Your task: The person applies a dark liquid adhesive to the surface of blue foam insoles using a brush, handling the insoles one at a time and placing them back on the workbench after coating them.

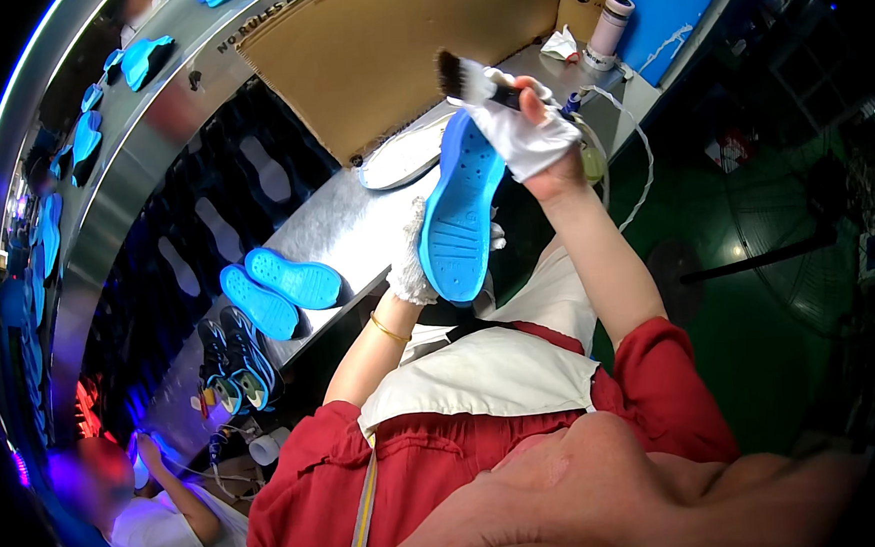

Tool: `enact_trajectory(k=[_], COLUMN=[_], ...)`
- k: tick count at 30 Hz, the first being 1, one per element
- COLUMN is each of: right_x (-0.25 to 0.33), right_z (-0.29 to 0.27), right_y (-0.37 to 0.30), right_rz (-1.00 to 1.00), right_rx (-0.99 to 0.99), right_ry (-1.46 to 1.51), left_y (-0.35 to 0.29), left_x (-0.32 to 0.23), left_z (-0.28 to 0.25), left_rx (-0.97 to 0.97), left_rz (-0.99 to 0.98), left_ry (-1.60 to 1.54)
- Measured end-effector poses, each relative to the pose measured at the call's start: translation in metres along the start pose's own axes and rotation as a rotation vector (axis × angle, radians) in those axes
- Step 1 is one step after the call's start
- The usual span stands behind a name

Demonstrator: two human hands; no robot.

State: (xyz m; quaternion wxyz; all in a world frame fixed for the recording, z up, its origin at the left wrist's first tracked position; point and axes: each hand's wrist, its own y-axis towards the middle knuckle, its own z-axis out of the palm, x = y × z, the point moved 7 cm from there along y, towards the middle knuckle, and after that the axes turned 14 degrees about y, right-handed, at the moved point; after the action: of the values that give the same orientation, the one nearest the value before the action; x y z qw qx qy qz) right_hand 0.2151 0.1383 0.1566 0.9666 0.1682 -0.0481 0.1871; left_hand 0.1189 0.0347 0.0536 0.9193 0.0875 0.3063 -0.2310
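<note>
While the left hand [412, 258] grips a blue sole [462, 217], the right hand [531, 132] grasps a brush [476, 80]. Paired soles [293, 279] lie left of both.

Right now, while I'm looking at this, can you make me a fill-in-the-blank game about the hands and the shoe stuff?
1. The right hand holds a ____ with dark bristles.
2. The left hand holds a shoe sole whose colour is ____.
3. The arm wearing a gold-coloured bracelet is the ____ one.
4. Beside the dark shoes on the metal table, the number of loose soles is ____.

Missing words: brush; blue; left; two.
</note>
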Motion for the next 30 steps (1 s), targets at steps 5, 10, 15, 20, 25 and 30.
enact_trajectory(k=[5,10,15,20,25,30], right_x=[-0.005,-0.026,-0.011,-0.011,-0.046,0.022], right_z=[-0.006,-0.015,-0.035,0.019,0.063,0.078], right_y=[-0.053,-0.090,-0.051,-0.053,-0.096,-0.098], right_rz=[0.026,0.222,0.181,-0.559,-0.357,-0.350], right_rx=[-0.076,-0.148,-0.131,0.300,0.438,0.070], right_ry=[-0.413,-0.859,-1.055,-1.589,-1.489,-1.165], left_y=[0.000,-0.005,-0.006,-0.002,0.000,0.018], left_x=[-0.019,-0.032,-0.040,-0.043,-0.077,-0.155], left_z=[-0.016,-0.021,-0.005,-0.009,-0.019,0.071], left_rx=[0.029,0.019,-0.174,-0.052,-0.183,-0.035], left_rz=[0.085,0.115,0.124,0.094,0.181,0.075], left_ry=[-0.002,-0.212,0.065,0.078,0.236,0.228])
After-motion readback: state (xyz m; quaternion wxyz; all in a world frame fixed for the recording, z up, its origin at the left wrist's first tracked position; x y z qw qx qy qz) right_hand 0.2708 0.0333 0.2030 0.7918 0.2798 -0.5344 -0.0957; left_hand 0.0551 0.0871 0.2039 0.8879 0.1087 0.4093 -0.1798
